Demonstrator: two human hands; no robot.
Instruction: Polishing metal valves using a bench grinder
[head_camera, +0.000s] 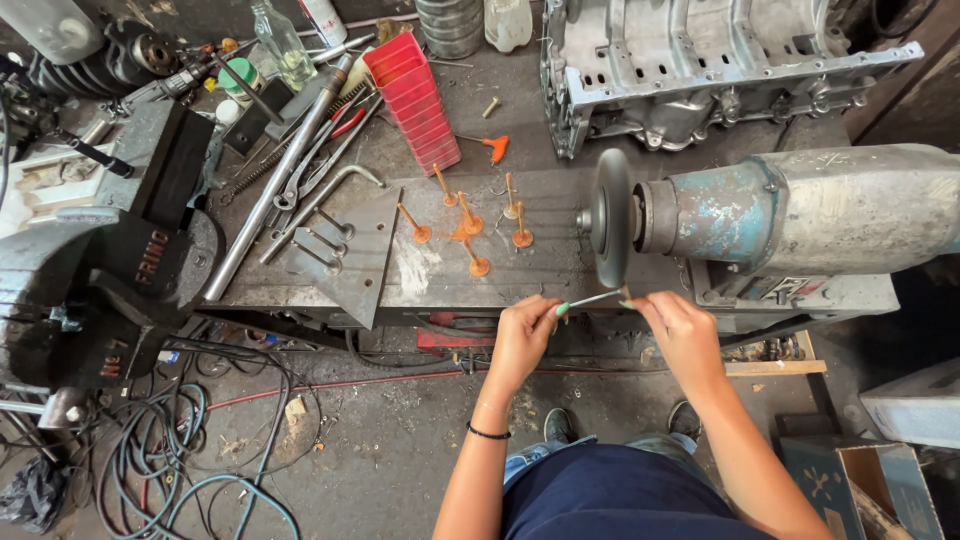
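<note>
Valve (592, 299) held level at the lower rim of the grinder wheel (610, 218). Thin steel, stiff, light; best gripped at both stem ends. Left hand (522, 335) and right hand (680, 328) fingers pinched shut on it. Rusty valves (470, 225) left of the wheel; red ribbed box (412, 100) beyond them; cardboard box (868, 490) far right below
</note>
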